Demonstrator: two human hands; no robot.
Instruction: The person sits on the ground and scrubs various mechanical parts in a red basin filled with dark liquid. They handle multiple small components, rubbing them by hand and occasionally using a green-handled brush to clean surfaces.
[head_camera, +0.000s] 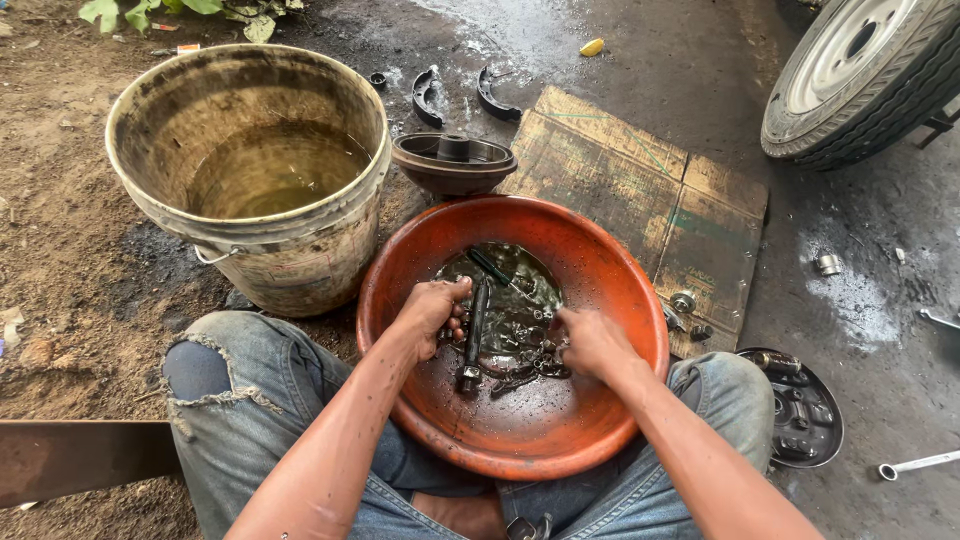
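Hands are kept low in the orange basin (600, 270): left hand (432, 308) clenched around a dark metal rod (473, 330), right hand (590, 342) closed on small oily parts (530, 365), gripped firmly against slipping.

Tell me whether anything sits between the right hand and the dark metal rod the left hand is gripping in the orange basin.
Nothing solid blocks it. Between the right hand and the rod under the left hand lie only dark oily liquid and small metal parts on the bottom of the orange basin.

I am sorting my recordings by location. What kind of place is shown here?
Probably an outdoor vehicle repair spot on bare ground: a wheel stands nearby, two brake shoes lie on the wet ground, and both hands work among oily metal parts in an orange basin.
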